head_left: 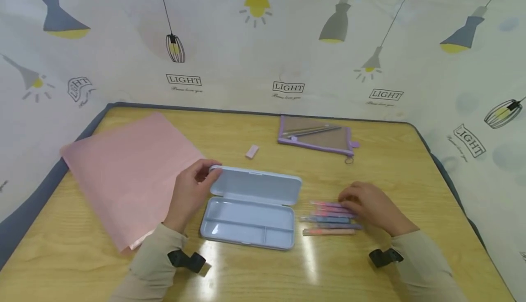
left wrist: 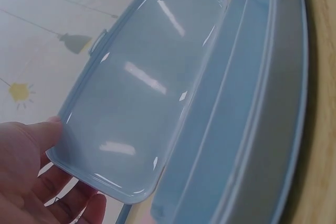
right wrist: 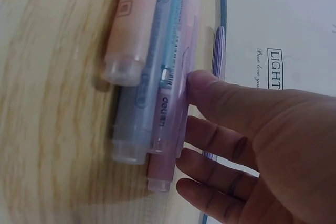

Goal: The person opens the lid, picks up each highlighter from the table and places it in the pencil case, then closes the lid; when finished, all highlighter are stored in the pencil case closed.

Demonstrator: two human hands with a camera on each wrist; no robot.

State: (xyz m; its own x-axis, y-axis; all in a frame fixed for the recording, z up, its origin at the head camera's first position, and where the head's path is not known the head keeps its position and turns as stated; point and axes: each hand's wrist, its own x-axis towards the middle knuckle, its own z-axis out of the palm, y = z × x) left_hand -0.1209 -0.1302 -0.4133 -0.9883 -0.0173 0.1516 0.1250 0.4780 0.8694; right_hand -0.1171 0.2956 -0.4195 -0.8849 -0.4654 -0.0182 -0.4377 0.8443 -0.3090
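A light blue pencil case [head_left: 242, 232] lies on the table with its lid [head_left: 255, 187] raised and leaning back. Dividers split its bare inside into compartments. My left hand [head_left: 190, 198] grips the lid's left corner, thumb on the inner face and fingers behind, as the left wrist view shows. To the right of the case several pens lie side by side, among them a peach highlighter [right wrist: 128, 45] at the near end and a blue-grey one [right wrist: 131, 129]. My right hand [head_left: 371, 205] is at the far side of this row, its thumb tip touching a purple pen [right wrist: 164, 106], its fingers loosely bent beside it.
A pink sheet-like folder [head_left: 131, 174] covers the table's left part, beneath my left forearm in the head view. Behind the case lies a small pale pink eraser [head_left: 252, 151]. A purple-edged zip pouch [head_left: 316, 148] with slim pens on it lies at the back right.
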